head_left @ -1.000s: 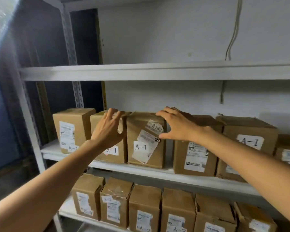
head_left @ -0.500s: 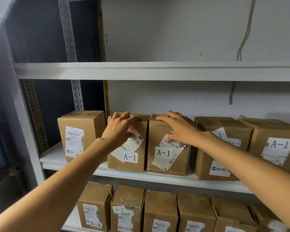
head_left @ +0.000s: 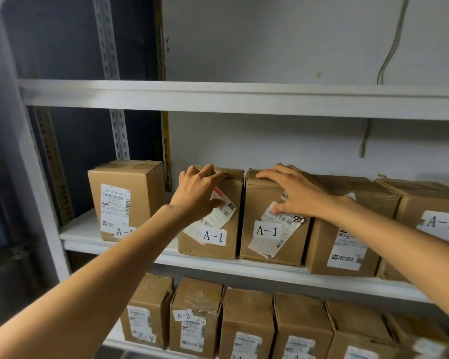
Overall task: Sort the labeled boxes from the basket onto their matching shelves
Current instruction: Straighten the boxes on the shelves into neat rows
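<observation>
Since a second ago both hands have drifted with the view toward the middle of the frame, and the two boxes under them now stand tight side by side where a gap showed between them and their neighbours before. Going outward from the grip: the left hand (head_left: 201,194) lies spread over the front top edge of the second A-1 box (head_left: 210,216), fingers draped on its lid and thumb pressed on the slanted shipping label, palm flat rather than clamped. The right hand (head_left: 294,193) rests the same way on the third A-1 box (head_left: 272,224), fingers open across the lid, thumb on the barcode sticker by a scrawled "80". Neither hand encloses its box; each only presses on it. Both boxes sit upright on the middle shelf (head_left: 119,246), touching each other, with a first A-1 box (head_left: 126,198) standing apart to the left and two more cartons (head_left: 347,229) close on the right. Below, the lower shelf holds a row of A-2 boxes (head_left: 196,317). The top shelf (head_left: 218,98) shows nothing on it. No basket is in view. To do this step well, it seems best to push evenly with both palms so the pair slides back square, keep the A-1 tags facing front, and avoid peeling the loose labels with the thumbs.
</observation>
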A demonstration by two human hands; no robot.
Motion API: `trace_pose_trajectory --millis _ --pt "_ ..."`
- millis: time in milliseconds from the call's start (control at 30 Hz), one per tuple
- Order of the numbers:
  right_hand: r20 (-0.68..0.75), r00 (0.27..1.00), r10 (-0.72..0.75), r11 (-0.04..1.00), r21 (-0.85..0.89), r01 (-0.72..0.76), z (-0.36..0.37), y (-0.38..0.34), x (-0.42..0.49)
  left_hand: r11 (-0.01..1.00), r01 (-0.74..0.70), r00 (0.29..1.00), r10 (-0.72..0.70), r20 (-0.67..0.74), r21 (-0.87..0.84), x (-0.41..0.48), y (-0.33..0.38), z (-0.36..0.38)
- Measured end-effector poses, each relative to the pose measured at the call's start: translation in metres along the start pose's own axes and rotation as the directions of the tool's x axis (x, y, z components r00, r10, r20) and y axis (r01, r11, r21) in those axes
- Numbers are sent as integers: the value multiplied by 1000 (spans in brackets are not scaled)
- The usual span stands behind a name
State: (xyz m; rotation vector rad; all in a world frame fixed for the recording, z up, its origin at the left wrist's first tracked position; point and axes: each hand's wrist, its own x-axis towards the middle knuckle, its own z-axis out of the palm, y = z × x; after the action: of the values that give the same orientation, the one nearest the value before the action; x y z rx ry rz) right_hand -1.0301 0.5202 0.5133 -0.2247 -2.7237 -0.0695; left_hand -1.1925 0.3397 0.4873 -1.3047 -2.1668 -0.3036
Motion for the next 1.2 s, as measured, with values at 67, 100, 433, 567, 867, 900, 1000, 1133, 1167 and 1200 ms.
trace_pose_trajectory --millis 67,100,433,567,867,900,1000,1133,1167,1200 --pt "-16 1000 2 1000 0 -2 1 -5 3 997 -25 1000 25 0 -70 -6 -6 -3" --pt "-37 999 6 1000 11 -6 1 -10 6 992 -31 999 29 -23 -119 -11 -11 -5" --pt "-126 979 -160 987 -52 154 24 -111 67 902 379 925 -364 -106 208 -44 -124 -22" --pt "-103 992 -78 996 -48 73 37 -129 85 866 450 884 -466 25 217 -43 -157 -12" --pt "-29 998 -55 998 20 56 43 -127 95 889 448 893 -449 4 -96 -35 -135 1" --pt "-36 998 -53 998 17 53 43 -127 95 897 432 901 -433 2 -94 -34 -127 3" --pt "-50 998 -45 999 -9 45 44 -126 94 907 416 909 -416 14 -69 -32 -111 4" --pt "-58 998 -37 999 24 38 48 -126 92 900 430 902 -424 80 -71 -35 -112 -3" --pt "-58 998 -36 999 27 38 50 -126 92 897 436 898 -428 97 -73 -36 -110 -5" --pt "-48 998 -34 999 29 35 50 -126 92 897 436 897 -428 110 -66 -37 -108 -8"
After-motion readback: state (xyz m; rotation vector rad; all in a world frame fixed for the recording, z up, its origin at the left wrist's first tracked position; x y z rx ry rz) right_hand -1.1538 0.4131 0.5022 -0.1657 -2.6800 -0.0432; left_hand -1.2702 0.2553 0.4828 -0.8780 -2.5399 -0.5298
